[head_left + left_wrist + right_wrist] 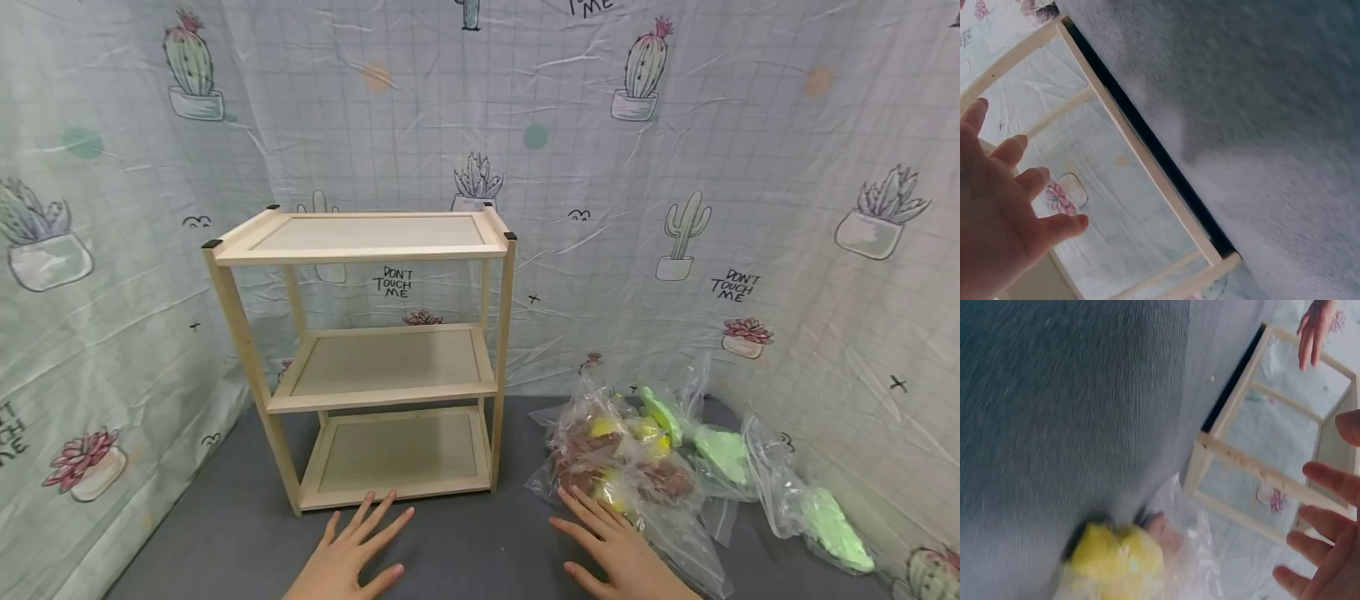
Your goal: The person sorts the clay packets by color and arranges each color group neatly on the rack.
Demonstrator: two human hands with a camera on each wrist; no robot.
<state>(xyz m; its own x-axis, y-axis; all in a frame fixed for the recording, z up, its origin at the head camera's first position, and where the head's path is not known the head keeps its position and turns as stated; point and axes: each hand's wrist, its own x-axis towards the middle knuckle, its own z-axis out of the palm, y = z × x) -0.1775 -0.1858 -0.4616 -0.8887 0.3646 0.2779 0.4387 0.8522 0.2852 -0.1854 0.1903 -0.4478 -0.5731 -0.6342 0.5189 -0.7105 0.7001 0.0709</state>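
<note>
A light wooden shelf rack (352, 396) with three tiers and black corner caps stands on the dark grey surface, left of centre. My left hand (352, 550), fingers spread, is in front of its bottom tier and holds nothing. To the right, my right hand (615, 550) is spread as well, with nothing in its grasp. Just beyond it lie clear plastic bags (585, 433) with brown and yellow items inside; I cannot tell what they are. The right wrist view shows a yellow item (1116, 559) in plastic below the right hand.
Bags with pale green items (836, 529) lie farther right, near the side curtain. A fabric curtain (570, 317) printed with cacti surrounds the dark grey tabletop (465, 558) at the back and both sides.
</note>
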